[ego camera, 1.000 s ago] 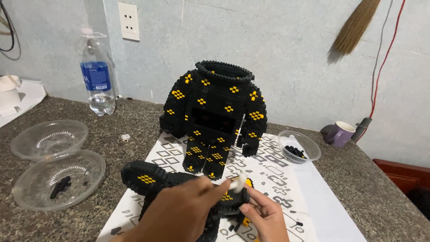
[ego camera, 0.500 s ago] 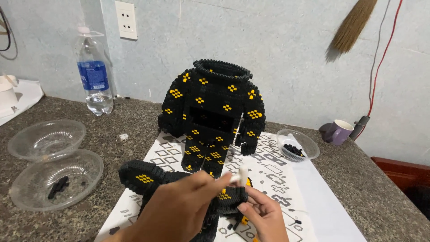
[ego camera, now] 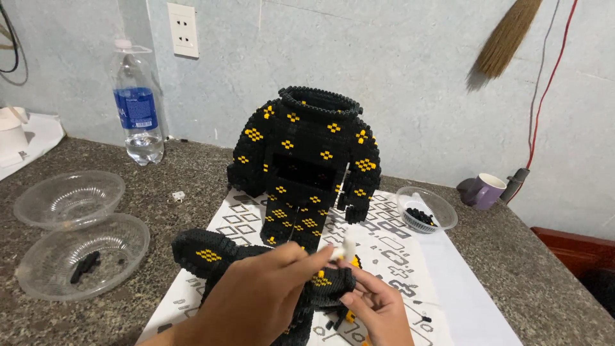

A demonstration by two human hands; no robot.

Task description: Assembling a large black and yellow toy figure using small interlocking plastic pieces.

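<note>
Head view: both hands (ego camera: 307, 295) still pinch the black brick piece (ego camera: 256, 263) (white tool (ego camera: 343, 251) barely shifted).

You're in a home, speckled stone counter (ego camera: 192, 166), pale painted wall with socket (ego camera: 182, 29), broom (ego camera: 503, 41) hanging, water bottle (ego camera: 137, 106), purple mug (ego camera: 482, 191), plastic bowls (ego camera: 70, 198).

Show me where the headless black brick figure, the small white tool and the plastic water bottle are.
black brick figure (ego camera: 306, 163): head view, on its chest.
small white tool (ego camera: 343, 251): head view, on its white tip above the left hand's (ego camera: 266, 301) fingers.
plastic water bottle (ego camera: 136, 106): head view, on its blue label.
</note>
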